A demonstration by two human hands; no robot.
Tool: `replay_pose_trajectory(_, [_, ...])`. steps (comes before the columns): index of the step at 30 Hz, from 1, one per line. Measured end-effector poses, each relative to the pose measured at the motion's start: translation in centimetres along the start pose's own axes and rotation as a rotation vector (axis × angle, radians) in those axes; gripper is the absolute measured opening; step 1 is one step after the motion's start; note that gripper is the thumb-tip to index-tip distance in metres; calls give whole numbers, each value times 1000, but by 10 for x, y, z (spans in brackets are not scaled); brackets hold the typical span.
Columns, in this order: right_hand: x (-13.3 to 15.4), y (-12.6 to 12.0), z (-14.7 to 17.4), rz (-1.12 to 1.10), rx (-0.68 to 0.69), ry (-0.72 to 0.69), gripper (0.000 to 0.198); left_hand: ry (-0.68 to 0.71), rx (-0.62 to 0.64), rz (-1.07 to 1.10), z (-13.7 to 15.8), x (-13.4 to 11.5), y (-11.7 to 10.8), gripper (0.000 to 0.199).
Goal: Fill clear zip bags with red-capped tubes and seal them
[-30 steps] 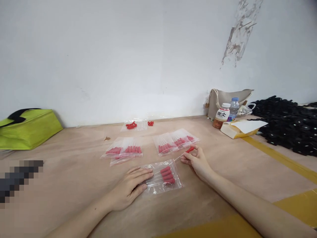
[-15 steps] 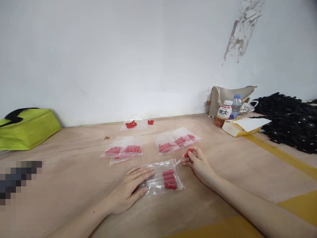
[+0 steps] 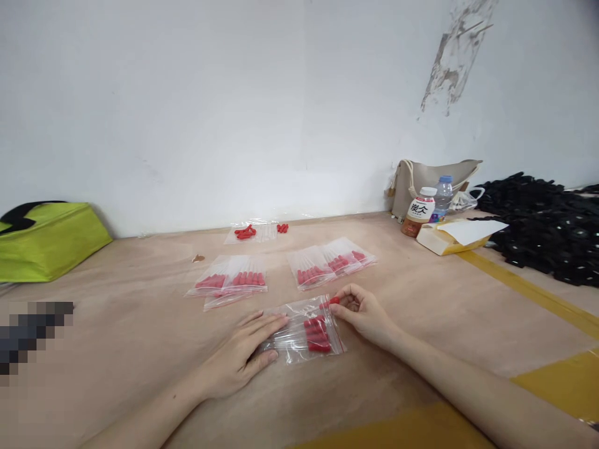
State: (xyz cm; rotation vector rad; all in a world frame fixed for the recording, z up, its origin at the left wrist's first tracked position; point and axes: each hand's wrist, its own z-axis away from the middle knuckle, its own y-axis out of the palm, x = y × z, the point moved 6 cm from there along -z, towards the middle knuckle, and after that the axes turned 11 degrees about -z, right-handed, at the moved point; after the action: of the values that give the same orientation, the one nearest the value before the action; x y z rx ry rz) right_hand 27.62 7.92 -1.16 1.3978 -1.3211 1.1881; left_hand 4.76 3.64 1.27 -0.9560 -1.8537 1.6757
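Note:
My left hand (image 3: 246,355) lies flat with its fingers stretched over the left end of a clear zip bag (image 3: 294,358). Inside the bag are several thin rods with red handles (image 3: 318,337), lined up with the handles towards the right. At the bag's right-hand mouth, my right hand (image 3: 362,312) pinches the end of another red-handled rod (image 3: 331,302). Part of that handle is within the bag's upper right corner, and its thin shaft is hard to see through the plastic.
Filled bags of red-handled rods lie beyond my hands, at left (image 3: 234,280) and right (image 3: 327,265). Loose red pieces (image 3: 246,232) sit by the wall. A yellow-green bag (image 3: 51,243) stands left; a drink bottle (image 3: 420,213), an open box (image 3: 435,240) and a black heap (image 3: 538,218) stand right.
My right hand has moved left and slightly down, sliding the red-handled rod farther into the bag. My left hand stays pressed on the bag. The whole view has shifted slightly.

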Motion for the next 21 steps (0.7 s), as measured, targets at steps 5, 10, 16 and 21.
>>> replay_pose_trajectory(5, [3, 7, -1, 186, 73, -135, 16, 11, 18, -11, -1, -1, 0, 48])
replay_pose_trajectory(10, [4, 17, -5, 302, 124, -239, 11, 15, 29, -17, -1, -1, 1, 47])
replay_pose_trajectory(16, [28, 10, -10, 585, 223, -476, 12, 29, 20, -36, -1, -1, 2, 45])
replay_pose_trajectory(21, [44, -8, -23, 1020, 174, -690, 31, 38, 14, -45, -1, 0, 2, 44])
